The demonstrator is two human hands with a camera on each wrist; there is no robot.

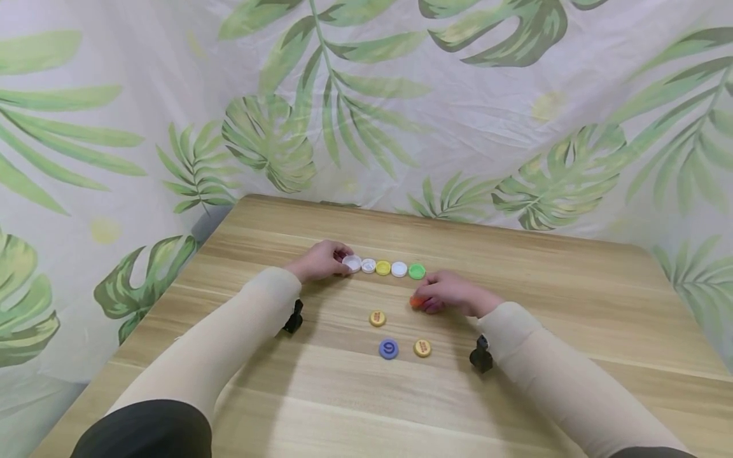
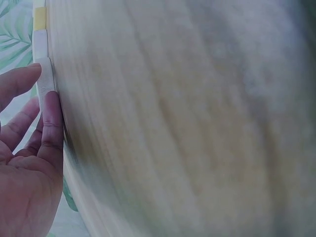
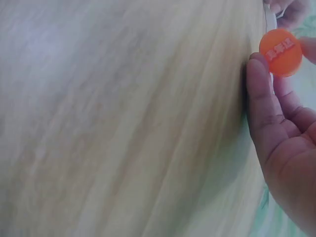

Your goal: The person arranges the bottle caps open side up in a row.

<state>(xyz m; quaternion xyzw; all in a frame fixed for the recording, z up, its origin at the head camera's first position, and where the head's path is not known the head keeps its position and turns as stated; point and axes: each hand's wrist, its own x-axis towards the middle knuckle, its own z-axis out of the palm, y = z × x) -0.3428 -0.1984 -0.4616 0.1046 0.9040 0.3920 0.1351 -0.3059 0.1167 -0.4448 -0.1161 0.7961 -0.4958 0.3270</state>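
A row of bottle caps runs across the wooden table in the head view. My left hand (image 1: 323, 261) is at its left end, pinching the rim of a translucent white cap (image 1: 352, 263) that lies in the row. To the right of it follow a white cap (image 1: 368, 265), a yellow cap (image 1: 383, 268), another white cap (image 1: 399, 270) and a green cap (image 1: 417, 271). Just in front of the green one, my right hand (image 1: 449, 291) pinches an orange cap (image 1: 418, 301). Pale lettering shows on the face of this orange cap (image 3: 280, 52) in the right wrist view, where it is tilted up between fingertips.
Nearer to me lie two gold caps with red print, one gold cap (image 1: 377, 318) left of the other gold cap (image 1: 422, 348). A blue cap (image 1: 389, 348) lies beside them. Behind the table (image 1: 572, 280) hangs a leaf-patterned cloth (image 1: 372, 83).
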